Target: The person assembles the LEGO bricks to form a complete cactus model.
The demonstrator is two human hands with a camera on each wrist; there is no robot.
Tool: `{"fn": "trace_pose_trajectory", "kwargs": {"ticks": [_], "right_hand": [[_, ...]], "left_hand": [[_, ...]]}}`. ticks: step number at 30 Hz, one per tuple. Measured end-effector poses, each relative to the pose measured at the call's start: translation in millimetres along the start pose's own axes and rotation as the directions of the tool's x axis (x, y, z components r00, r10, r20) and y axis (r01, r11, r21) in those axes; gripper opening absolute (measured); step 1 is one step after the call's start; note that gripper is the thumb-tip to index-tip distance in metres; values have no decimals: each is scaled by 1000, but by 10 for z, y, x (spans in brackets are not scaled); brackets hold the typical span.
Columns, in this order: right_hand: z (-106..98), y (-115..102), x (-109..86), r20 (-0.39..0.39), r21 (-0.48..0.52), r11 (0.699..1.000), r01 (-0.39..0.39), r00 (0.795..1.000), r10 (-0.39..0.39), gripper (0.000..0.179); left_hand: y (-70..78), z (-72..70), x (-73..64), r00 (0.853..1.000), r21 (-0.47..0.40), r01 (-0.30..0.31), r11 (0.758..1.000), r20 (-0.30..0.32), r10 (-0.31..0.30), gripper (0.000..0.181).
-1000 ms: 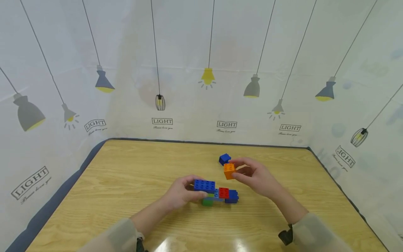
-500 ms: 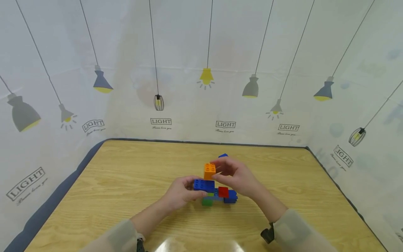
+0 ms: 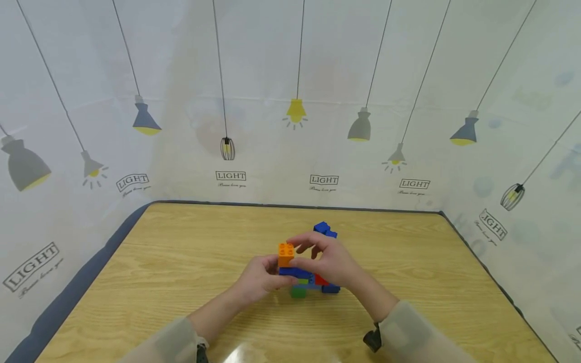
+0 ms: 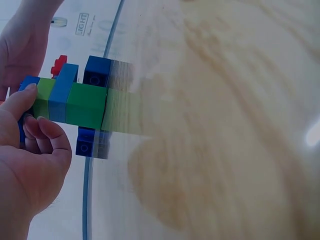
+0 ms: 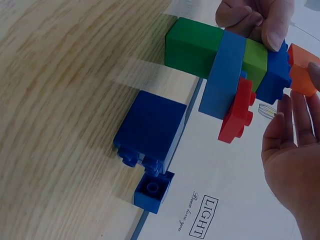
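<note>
Lower centre, the stack (image 3: 298,291) looks partly built, its upper blue brick (image 3: 294,273) in the left hand's (image 3: 259,280) grip. The right hand (image 3: 330,261) pinches the orange brick (image 3: 286,255) over it, seating unclear; farther blue bricks (image 3: 322,228) seem unattached.

I'm seeing soft, even light here, white glare (image 3: 233,355) bouncing off the near part of the table (image 3: 204,227). Left wrist cam's looking kinda bluish and smeary, wood faintly mirroring the green brick (image 4: 86,106); printed lamps (image 3: 25,164) are leaning near the head view's edges.
</note>
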State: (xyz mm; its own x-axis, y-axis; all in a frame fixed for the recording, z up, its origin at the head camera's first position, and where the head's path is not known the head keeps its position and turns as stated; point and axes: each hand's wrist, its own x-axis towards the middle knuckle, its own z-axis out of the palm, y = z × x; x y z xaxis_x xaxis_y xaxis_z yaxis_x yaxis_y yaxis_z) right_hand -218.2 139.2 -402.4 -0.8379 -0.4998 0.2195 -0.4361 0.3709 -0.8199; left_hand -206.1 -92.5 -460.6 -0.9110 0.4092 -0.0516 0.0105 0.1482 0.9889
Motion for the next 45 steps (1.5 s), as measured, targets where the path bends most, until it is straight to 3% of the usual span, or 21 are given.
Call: {"fn": "trace_pose_trajectory", "kwargs": {"ticks": [12,18,25,45], "right_hand": [[65,19,24,30,-22,999,42,999,-41,37],[68,6,29,38,-34,999,25,999,-23,36],[54,-28,36,22,-91,994,53,998,-51,29],[38,-144,67,64,-150,981,119,992,-111,28]], "left_hand": [[-25,-1,5,1000,16,5,1000,-3,-5,38],[-24,-1,11,1000,-5,3,1000,5,-3,39],[-11,-22,13,1000,12,23,1000,-4,-23,38],[26,-38,29,1000,16,0,1000,22,0,33]]}}
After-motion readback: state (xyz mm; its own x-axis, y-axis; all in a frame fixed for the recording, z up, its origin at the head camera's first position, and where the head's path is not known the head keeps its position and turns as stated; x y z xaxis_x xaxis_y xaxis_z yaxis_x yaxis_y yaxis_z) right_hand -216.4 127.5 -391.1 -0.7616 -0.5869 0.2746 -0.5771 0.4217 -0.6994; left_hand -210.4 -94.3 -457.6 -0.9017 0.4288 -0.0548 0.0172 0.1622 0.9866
